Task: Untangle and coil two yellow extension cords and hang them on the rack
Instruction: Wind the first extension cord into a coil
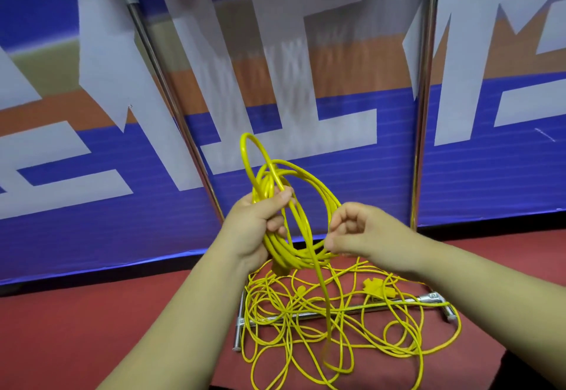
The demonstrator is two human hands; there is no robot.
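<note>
A loose tangle of thin yellow extension cord (306,331) sprawls on the red floor (92,328), hiding part of the chrome tubular rack base (398,303). Above it, the left hand (257,227) wraps its fingers round a coil of thicker yellow cord (264,186). The right hand (364,230) curls its fingers at the coil's lower edge, and I cannot tell whether they grip it. A chrome upright (424,114) runs out of frame.

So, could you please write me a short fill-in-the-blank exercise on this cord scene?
The right hand pinches a loop of the coil, which the ___ hand grips.
The tangle lies on a ___ floor.
The rack bar runs ___ the tangle.
Missing words: left; red; under.
</note>
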